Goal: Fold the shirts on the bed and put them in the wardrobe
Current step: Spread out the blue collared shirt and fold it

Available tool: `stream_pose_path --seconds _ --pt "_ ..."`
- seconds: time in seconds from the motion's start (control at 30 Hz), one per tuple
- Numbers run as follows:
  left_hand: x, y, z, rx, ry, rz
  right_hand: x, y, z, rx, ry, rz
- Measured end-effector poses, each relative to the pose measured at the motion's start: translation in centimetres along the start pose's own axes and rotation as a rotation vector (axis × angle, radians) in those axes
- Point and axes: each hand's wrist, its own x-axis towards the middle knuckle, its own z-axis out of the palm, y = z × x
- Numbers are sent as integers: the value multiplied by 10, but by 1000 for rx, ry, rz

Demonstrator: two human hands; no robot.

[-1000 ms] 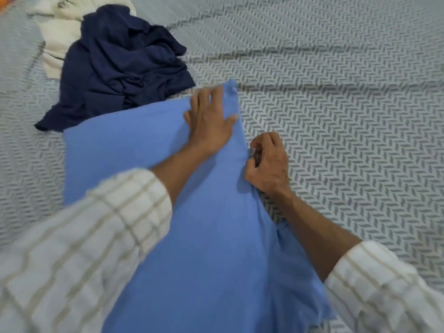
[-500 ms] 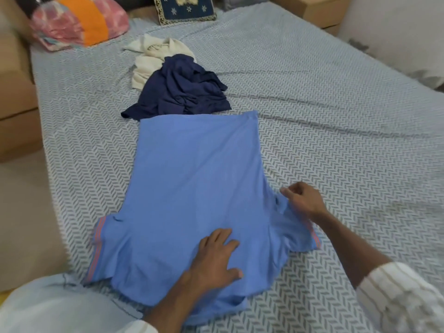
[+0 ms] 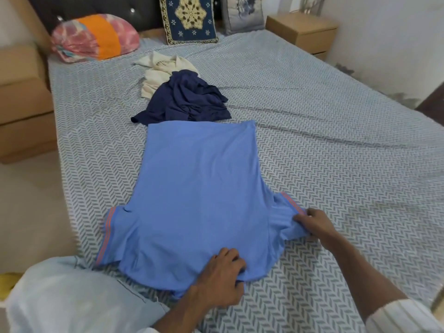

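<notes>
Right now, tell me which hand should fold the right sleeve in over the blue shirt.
Right. The right hand already pinches the right sleeve at its striped cuff, so it probably only needs to sweep inward. The left hand grips the blue shirt near the collar end, anchoring it.

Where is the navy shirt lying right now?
In the head view, the navy shirt lies crumpled mid-bed, overlapping the cream garment behind it, its near edge meeting the light blue shirt.

Three shirts (image 3: 199,188); three pillows (image 3: 96,37); two nightstands (image 3: 302,32).
</notes>
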Motion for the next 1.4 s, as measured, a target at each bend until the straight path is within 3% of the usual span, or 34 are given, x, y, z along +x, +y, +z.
stream_pose_path --seconds 0.1,0.2,0.27,0.33,0.4,0.47,0.5,0.57,0.63,0.7,0.87,1.0,1.17,1.3,1.4 --pt "2 -10 3 -160 -18 -47 2 1 4 18 -57 29" --pt "-1 -16 -2 -488 -5 -209 4 -2 6 -19 -38 27" --pt "-4 -23 -9 -671 59 -314 -1 -9 8 -195 39 8" --pt "-10 -35 -18 -688 162 -360 -6 -15 7 -461 201 -15" --pt "-26 -55 -30 -622 252 -379 -21 -19 18 -608 363 -214" --pt "-45 -72 -42 -474 259 -360 -42 -19 40 -550 412 -587" --pt "-54 -77 -47 -380 229 -343 -56 -18 52 -490 348 -759" --pt "-71 -77 -53 -219 102 -289 -86 -9 74 -420 30 -990" --pt "-81 -71 -53 -63 -47 -229 -112 1 89 -542 -323 -1119" --pt "-85 -66 -50 28 -156 -192 -130 12 102 -665 -512 -1181" --pt "-86 -59 -39 87 -224 -242 -152 27 123 -747 -459 -1221" --pt "-89 -60 -42 -251 -127 -431 -155 14 116 -731 -430 -939" --pt "-86 -57 -45 -330 -98 -560 -162 -4 126 -938 -426 -713" --pt "-90 -63 -36 -360 -137 -573 -164 -8 133 -1098 -411 -683" --pt "-94 -73 -40 -454 -58 -578 -166 -15 140 -1114 -323 -737"
